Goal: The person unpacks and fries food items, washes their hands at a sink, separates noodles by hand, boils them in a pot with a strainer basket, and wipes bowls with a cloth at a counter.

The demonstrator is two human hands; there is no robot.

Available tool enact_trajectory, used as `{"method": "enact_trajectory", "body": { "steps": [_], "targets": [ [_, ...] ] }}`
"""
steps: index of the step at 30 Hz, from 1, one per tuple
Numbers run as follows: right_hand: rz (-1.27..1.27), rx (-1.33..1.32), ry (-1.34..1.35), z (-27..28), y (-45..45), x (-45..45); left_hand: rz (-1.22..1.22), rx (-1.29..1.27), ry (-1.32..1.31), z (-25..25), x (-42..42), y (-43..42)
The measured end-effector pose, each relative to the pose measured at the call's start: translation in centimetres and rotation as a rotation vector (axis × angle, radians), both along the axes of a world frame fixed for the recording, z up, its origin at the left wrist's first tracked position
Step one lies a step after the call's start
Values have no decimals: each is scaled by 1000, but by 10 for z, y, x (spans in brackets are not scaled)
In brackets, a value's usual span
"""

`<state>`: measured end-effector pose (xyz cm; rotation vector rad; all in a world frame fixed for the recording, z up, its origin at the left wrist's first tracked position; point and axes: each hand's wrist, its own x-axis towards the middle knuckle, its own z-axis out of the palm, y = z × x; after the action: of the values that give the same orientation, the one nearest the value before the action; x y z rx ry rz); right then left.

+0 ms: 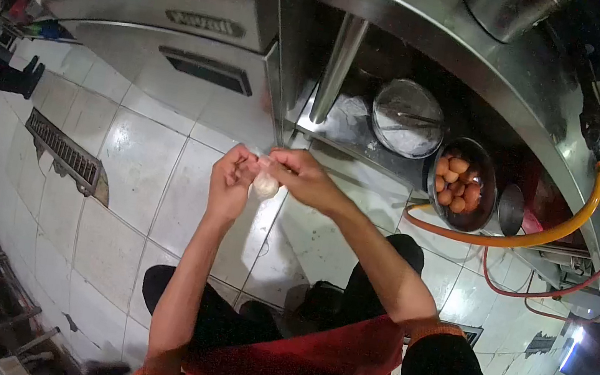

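Both hands meet in front of my body, above the tiled floor. A small, clear plastic bag with a pale, round lump (pixel 266 185) in it hangs between them. My left hand (pixel 233 176) has its fingers pinched at the bag's gathered top, on the left side. From the right, my right hand (pixel 302 175) closes thumb and fingers on the same top, just above the lump. The fingers of both hands nearly touch, and they partly hide the bag's neck.
A steel cabinet (pixel 176 83) stands ahead. On the low shelf right of it are a round metal container (pixel 408 118) and a bowl of eggs (pixel 458 186). An orange hose (pixel 494 238) loops below. A floor drain (pixel 63 151) lies left; a person's leg (pixel 10 77) shows far left.
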<state>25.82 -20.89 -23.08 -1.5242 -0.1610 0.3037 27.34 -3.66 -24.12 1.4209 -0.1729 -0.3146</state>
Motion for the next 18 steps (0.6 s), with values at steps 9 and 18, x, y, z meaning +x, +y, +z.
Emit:
{"method": "enact_trajectory", "body": {
  "steps": [9,18],
  "targets": [
    [190,267,221,8,-47,-16,-365,-37,35,15,-4,0],
    [59,-124,25,19,-30,-16,-256,-37,-93,-8,0,-3]
  ]
}}
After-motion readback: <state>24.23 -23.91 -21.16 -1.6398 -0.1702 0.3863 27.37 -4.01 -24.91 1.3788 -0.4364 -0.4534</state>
